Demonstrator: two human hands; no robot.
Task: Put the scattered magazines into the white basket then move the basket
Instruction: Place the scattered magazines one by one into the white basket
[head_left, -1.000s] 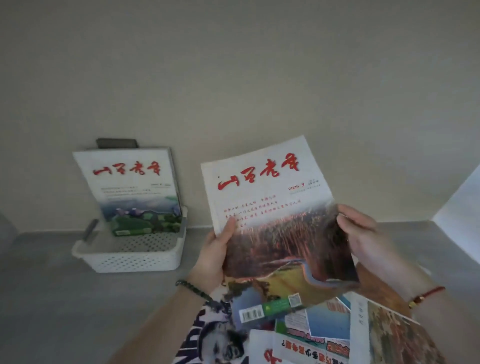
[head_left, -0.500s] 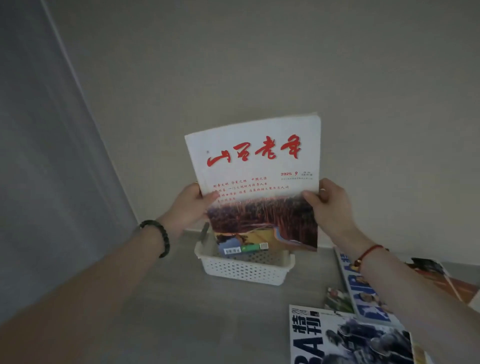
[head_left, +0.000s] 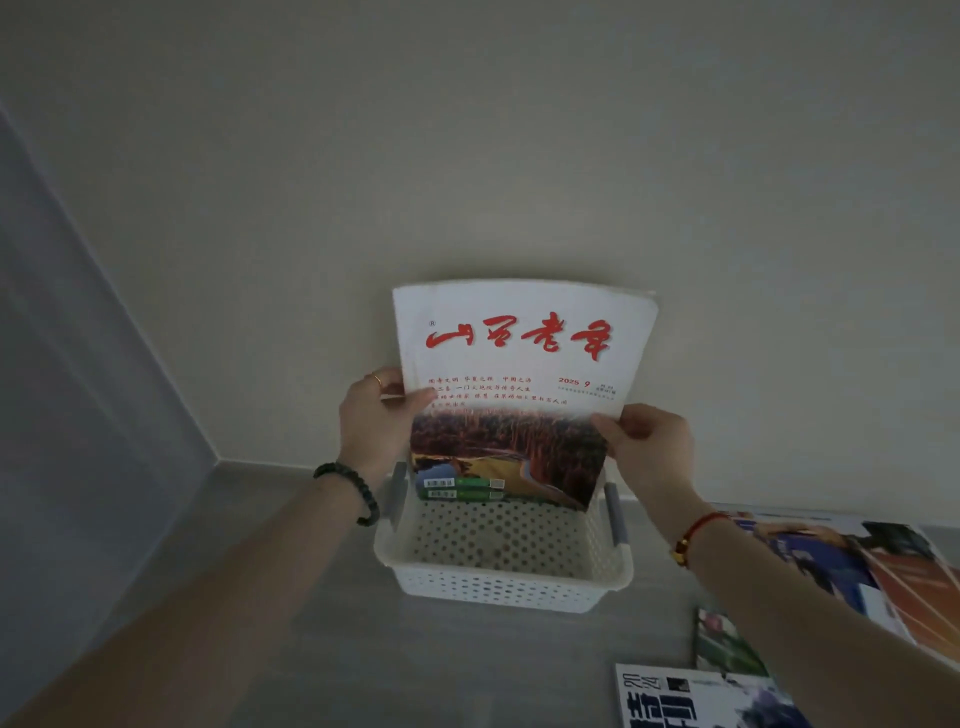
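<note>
A white perforated basket (head_left: 498, 590) stands on the grey floor against the wall. A white magazine with red lettering (head_left: 519, 358) stands upright at the basket's back, its bottom edge inside. My left hand (head_left: 371, 421) grips its left edge and my right hand (head_left: 649, 447) grips its right edge. Right behind it a second, similar magazine shows only as a green strip (head_left: 462, 495) at the bottom. More magazines lie scattered on the floor to the right: a blue and orange one (head_left: 852, 566), a green one (head_left: 727, 647) and a white and blue one (head_left: 696, 699).
A beige wall rises right behind the basket. A blue-grey wall (head_left: 78, 389) closes the left side, forming a corner. Bare grey floor (head_left: 291, 649) lies in front and to the left of the basket.
Both hands have carried the magazine forward and down, from above the scattered pile into the basket. It now stands upright at the back against the one that was there.
</note>
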